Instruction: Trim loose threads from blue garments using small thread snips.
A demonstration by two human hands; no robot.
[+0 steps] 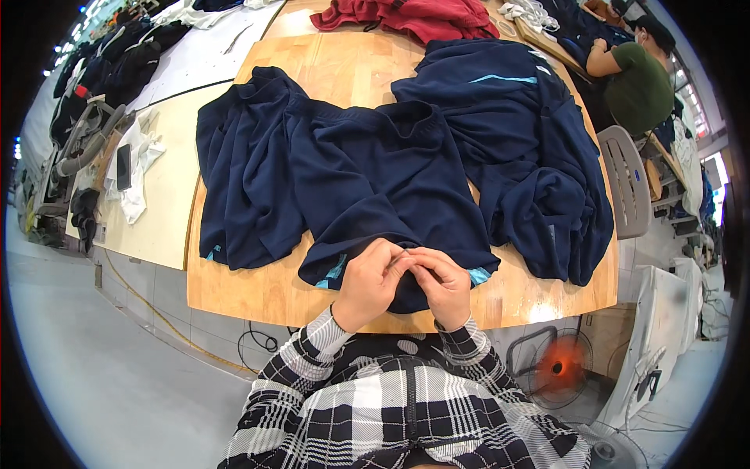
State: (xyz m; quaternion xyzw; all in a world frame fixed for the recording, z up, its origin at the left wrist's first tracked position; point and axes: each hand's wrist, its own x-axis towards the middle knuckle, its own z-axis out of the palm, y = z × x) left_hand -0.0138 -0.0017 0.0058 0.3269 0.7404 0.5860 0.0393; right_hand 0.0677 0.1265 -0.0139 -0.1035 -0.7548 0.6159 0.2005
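Navy shorts (375,164) lie spread on the wooden table in front of me, waistband at the far side, with light-blue patches at the leg hems. Both my hands meet over the crotch and lower edge of this garment. My left hand (369,283) is closed, thumb and fingers pinching a small fold of the navy cloth. Fingertip to fingertip with it, my right hand (442,286) is closed on the same fold. Whether a thread or small tool sits between the fingertips is too small to tell.
More navy shorts (248,172) lie at the left, and a pile of navy garments (523,156) at the right. Red cloth (414,17) is at the far edge. A phone (123,166) rests on white cloth. A fan (558,367) stands below right; a person (642,78) sits far right.
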